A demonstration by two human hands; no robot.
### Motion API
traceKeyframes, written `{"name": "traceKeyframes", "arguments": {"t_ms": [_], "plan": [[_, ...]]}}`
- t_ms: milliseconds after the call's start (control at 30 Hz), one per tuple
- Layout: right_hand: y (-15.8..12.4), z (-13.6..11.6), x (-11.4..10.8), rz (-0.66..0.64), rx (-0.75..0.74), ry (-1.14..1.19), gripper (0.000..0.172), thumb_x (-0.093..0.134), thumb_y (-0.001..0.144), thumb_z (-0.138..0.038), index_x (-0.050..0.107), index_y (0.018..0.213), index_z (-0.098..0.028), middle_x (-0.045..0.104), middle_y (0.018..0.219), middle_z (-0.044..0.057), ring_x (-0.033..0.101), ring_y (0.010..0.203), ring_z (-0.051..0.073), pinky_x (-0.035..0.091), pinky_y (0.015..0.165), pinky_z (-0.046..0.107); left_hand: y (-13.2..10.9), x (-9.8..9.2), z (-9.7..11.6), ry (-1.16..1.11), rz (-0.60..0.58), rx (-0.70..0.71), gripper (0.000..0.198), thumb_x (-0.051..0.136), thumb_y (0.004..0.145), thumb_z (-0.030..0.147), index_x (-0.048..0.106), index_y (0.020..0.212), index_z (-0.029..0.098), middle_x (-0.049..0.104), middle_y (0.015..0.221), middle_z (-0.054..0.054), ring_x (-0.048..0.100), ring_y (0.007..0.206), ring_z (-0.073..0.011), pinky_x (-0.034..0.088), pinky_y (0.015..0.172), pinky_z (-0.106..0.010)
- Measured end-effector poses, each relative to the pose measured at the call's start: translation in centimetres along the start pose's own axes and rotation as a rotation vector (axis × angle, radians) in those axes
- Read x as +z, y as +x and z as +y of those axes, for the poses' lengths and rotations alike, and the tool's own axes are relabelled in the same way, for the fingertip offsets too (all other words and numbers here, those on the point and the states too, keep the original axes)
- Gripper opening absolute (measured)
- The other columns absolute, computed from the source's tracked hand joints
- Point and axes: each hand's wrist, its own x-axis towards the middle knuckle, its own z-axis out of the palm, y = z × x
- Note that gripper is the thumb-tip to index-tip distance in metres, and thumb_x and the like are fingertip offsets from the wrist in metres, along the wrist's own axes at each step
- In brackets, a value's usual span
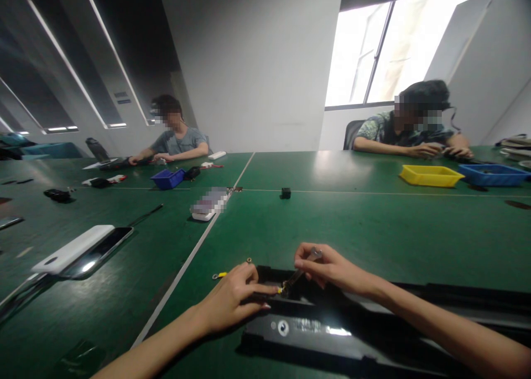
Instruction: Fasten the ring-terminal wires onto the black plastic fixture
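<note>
A long black housing [307, 335] lies across the green table in front of me. My left hand [234, 296] is at its left end, index finger stretched to a small yellow-sleeved terminal [280, 290] and thumb below, closed around a dark lead. A yellow-sleeved ring terminal [219, 275] sticks out on the far side of that hand, and another small brass-coloured ring [249, 260] shows above the knuckles. My right hand [321, 264] grips a slim metal wrench [316, 253], slanted down to the yellow terminal. The fingertips partly hide the contact point.
Ahead on the green table [352, 218] sits a small black block [286, 193]. Phones and a white device [78, 246] lie left. Blue bin [168, 178], yellow bin [431, 176] and another blue bin [493, 174] stand farther back. Two people sit across the table.
</note>
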Motion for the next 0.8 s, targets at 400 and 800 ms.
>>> {"name": "traceKeyframes", "arguments": {"t_ms": [400,800], "plan": [[-0.1,0.04,-0.06,-0.008,0.001,-0.043,0.032,0.055,0.08,-0.046,0.053,0.074,-0.015,0.048,0.053,-0.004,0.043,0.043,0.007,0.033,0.041,0.018,0.03,0.0,-0.01,-0.003,-0.002,0.008,0.033,0.052,0.091,0.032,0.053,0.123,0.031,0.045,0.088,-0.003,0.044,0.083,-0.017,0.04,0.074,-0.028],[-0.49,-0.74,0.03,-0.04,0.015,-0.106,0.035,0.059,0.077,-0.049,0.06,0.072,-0.014,0.053,0.059,0.0,0.047,0.052,0.009,0.038,0.044,0.019,-0.06,0.06,-0.07,-0.002,-0.001,-0.002,0.03,0.054,0.09,0.032,0.056,0.12,0.031,0.045,0.088,-0.003,0.045,0.082,-0.0174,0.039,0.073,-0.028]]}}
